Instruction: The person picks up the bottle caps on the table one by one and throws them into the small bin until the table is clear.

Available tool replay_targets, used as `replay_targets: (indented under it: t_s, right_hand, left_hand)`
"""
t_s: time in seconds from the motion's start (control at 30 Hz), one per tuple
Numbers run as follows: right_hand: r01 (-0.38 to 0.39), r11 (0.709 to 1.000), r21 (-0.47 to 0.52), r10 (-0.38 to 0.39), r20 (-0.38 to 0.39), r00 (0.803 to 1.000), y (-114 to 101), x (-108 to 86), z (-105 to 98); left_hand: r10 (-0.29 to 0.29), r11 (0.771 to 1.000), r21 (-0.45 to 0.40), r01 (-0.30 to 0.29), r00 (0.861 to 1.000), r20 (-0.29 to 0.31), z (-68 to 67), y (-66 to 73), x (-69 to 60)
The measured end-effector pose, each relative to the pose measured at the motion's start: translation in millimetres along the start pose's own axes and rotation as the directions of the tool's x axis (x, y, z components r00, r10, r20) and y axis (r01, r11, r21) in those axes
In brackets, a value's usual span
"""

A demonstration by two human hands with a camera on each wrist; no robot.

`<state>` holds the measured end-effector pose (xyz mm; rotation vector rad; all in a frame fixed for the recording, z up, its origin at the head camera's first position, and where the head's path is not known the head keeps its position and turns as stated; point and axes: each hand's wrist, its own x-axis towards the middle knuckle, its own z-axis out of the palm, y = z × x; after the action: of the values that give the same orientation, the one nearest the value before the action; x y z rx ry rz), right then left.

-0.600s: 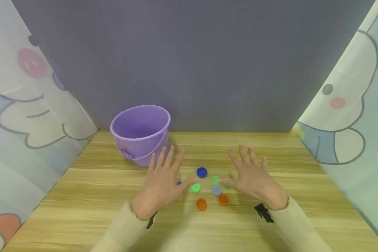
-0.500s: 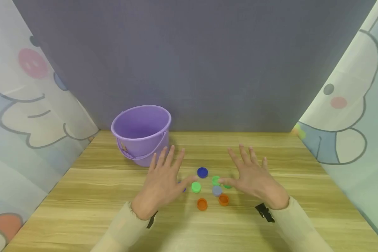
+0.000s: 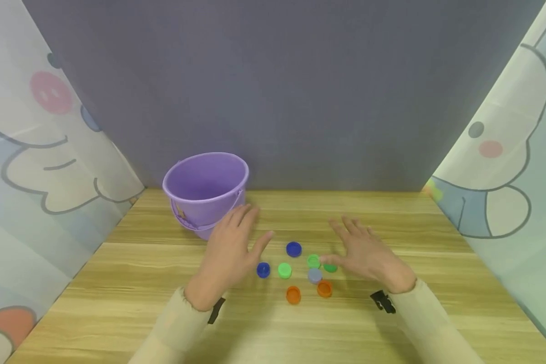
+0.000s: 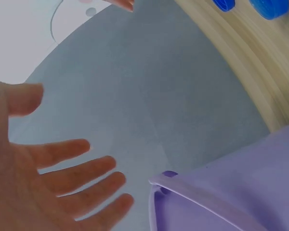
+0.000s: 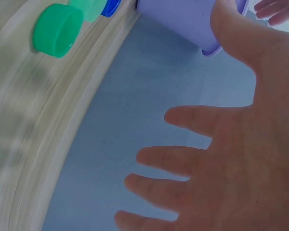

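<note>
My left hand (image 3: 227,255) is held above the table with relaxed, spread fingers and nothing in it; in the head view it overlaps the lower right of a purple bucket (image 3: 200,207). Over the right side my right hand (image 3: 368,253) hovers, also holding nothing, its thumb near a light green cap (image 3: 313,261) and a dark green cap (image 3: 330,268). Between the hands lie two dark blue caps, one nearer the back (image 3: 293,249) and another by the left wrist (image 3: 263,270), a bright green cap (image 3: 284,270), a pale blue cap (image 3: 315,275) and two orange caps (image 3: 293,294).
The wooden table (image 3: 141,298) runs back to a grey panel (image 3: 300,101). Cartoon-printed curtains (image 3: 505,151) hang at both sides. The bucket stands at the back left with its handle (image 3: 184,222) hanging down in front.
My left hand has turned and drawn slightly left, uncovering the left dark blue cap. The right hand's fingers have dipped a little. The view has shifted slightly; the caps stay put.
</note>
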<state>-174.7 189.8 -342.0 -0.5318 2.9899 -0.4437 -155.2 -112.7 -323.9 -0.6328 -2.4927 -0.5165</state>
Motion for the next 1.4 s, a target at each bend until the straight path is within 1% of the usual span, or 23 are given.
replay_targets:
  t_s: [0.17, 0.27, 0.33, 0.4, 0.5, 0.7, 0.73, 0.8, 0.93, 1.07, 1.23, 1.33, 1.4]
  right_hand:
    - [-0.007, 1.000, 0.016, 0.007, 0.008, 1.000, 6, 4.3, 1]
    - [-0.004, 0.999, 0.038, 0.003, 0.011, 1.000, 9, 6.3, 3]
    - [0.010, 0.998, 0.065, -0.011, 0.003, 1.000, 12, 6.8, 4]
    - [0.032, 0.995, 0.094, -0.031, -0.009, 0.999, 14, 7.3, 6]
    - [0.063, 0.989, 0.131, -0.061, -0.019, 0.998, 17, 7.9, 10]
    - [0.093, 0.983, 0.158, -0.093, -0.003, 0.996, 21, 10.0, 18]
    - [0.096, 0.982, 0.162, -0.098, 0.002, 0.995, 21, 10.3, 19]
    - [0.104, 0.979, 0.174, -0.107, 0.007, 0.994, 21, 11.1, 20]
    - [0.123, 0.978, 0.171, -0.128, 0.019, 0.992, 22, 13.5, 25]
    - [0.140, 0.978, 0.154, -0.147, 0.035, 0.988, 23, 15.7, 28]
    - [0.137, 0.979, 0.148, -0.145, 0.045, 0.988, 25, 16.2, 31]
    - [0.115, 0.973, 0.200, -0.129, 0.059, 0.990, 29, 16.4, 30]
    - [0.094, 0.964, 0.247, -0.114, 0.068, 0.991, 32, 16.5, 30]
  left_hand:
    - [-0.008, 1.000, -0.030, 0.006, 0.997, -0.074, 0.9, -5.1, 2.8]
    - [0.016, 0.999, -0.033, -0.022, 0.988, -0.151, 1.7, -8.6, 4.6]
    - [0.050, 0.998, -0.028, -0.057, 0.975, -0.216, 2.7, -11.8, 6.0]
    - [0.084, 0.995, -0.023, -0.094, 0.957, -0.278, 3.2, -14.9, 7.7]
    - [0.120, 0.991, -0.020, -0.135, 0.932, -0.343, 3.9, -19.8, 10.1]
    - [0.136, 0.989, -0.006, -0.150, 0.910, -0.391, 2.1, -32.1, 14.2]
    - [0.133, 0.989, -0.002, -0.145, 0.909, -0.395, 1.2, -34.6, 14.9]
    - [0.133, 0.990, 0.003, -0.144, 0.902, -0.410, -0.7, -38.7, 16.2]
    - [0.125, 0.990, -0.001, -0.139, 0.893, -0.432, -3.1, -44.5, 17.7]
    - [0.121, 0.990, -0.004, -0.139, 0.874, -0.470, -2.3, -50.0, 19.4]
    - [0.105, 0.991, -0.014, -0.130, 0.855, -0.509, -0.3, -56.5, 23.1]
    - [0.096, 0.992, -0.015, -0.122, 0.846, -0.525, -0.1, -60.3, 24.4]
    - [0.088, 0.994, -0.014, -0.112, 0.845, -0.528, -0.1, -63.0, 24.4]
